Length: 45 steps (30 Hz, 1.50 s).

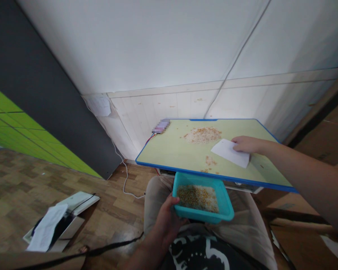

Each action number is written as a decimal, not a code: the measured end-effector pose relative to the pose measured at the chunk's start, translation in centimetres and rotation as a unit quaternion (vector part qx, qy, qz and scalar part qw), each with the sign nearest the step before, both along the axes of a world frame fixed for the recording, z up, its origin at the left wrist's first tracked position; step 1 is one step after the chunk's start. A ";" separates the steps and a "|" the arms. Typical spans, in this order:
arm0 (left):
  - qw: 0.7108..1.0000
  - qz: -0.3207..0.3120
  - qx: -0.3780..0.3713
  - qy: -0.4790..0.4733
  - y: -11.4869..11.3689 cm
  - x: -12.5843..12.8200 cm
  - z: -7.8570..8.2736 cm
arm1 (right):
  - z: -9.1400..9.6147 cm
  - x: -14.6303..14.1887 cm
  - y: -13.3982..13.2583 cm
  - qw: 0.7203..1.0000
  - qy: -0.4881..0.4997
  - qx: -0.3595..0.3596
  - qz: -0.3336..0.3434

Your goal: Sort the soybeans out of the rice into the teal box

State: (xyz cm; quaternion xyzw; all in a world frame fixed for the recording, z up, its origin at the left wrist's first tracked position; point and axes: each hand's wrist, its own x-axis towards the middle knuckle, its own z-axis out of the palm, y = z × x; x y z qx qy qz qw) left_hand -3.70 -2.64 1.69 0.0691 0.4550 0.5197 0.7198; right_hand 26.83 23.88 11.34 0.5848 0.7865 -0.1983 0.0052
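Observation:
My left hand (170,215) grips the near left rim of a turquoise plastic tub (227,210), thumb over the edge. Inside the tub lie pale grains mixed with yellow kernels (198,198). The tub rests at my lap, just below the table's front edge. My right hand (243,144) pinches a folded sheet of white paper (228,152) held low over the tabletop. A heap of pale grains (204,135) with some yellow kernels is left of and beyond the paper. Smaller clusters of grains (210,161) lie between the paper and the front edge.
The yellow-green table (163,150) has a blue rim and stands against a white wall. A blurred-out object (161,126) with a red cord sits at its back left corner. An open white box (62,221) lies on the floor at left. Cardboard boxes (312,240) stand at right.

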 end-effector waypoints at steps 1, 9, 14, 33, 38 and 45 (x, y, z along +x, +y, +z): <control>1.000 -0.005 0.007 -0.002 0.0 0.0 -0.2 | 0.0 0.0 0.0 1.000 0.009 -0.006 -0.005; 0.999 -0.010 0.034 -0.017 -0.2 -0.5 -2.0 | -0.4 0.4 -0.1 0.993 0.093 -0.063 -0.046; 0.999 -0.012 0.034 -0.032 -0.2 -0.7 -2.2 | -0.8 0.7 0.0 0.988 0.118 -0.080 -0.054; 0.999 -0.007 0.030 -0.018 -0.3 -0.6 -1.9 | -1.0 0.9 0.0 0.989 0.120 -0.074 -0.052; 0.999 0.000 0.026 -0.019 -0.2 -0.4 -1.6 | -1.2 1.3 0.4 0.990 0.123 -0.068 -0.034; 1.000 -0.007 0.013 0.001 -0.2 -0.3 -0.8 | -0.5 0.6 -0.1 0.992 0.097 -0.070 -0.041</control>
